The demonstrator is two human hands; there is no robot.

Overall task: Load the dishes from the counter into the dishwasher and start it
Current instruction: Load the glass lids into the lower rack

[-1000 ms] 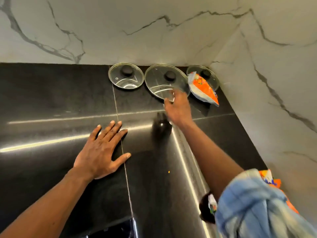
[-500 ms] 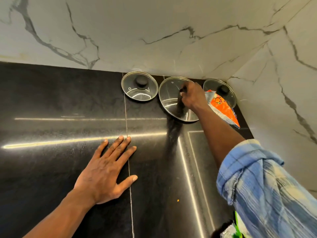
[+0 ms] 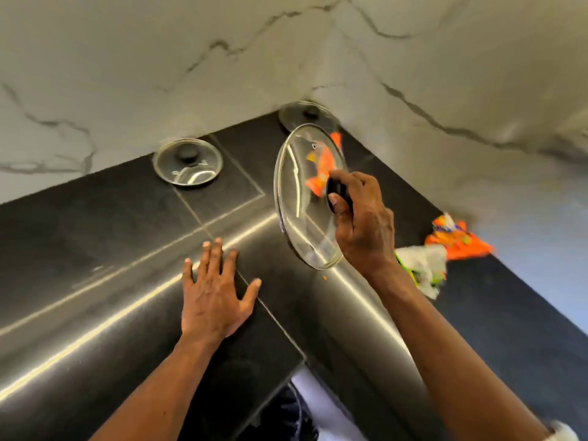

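The right hand grips a glass lid by its black knob, tilted up off the worktop. The left hand lies open, flat on the worktop.

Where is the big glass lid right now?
In the head view, the big glass lid is off the black counter, tilted on edge right of centre, held by its knob in the right hand, in front of the corner.
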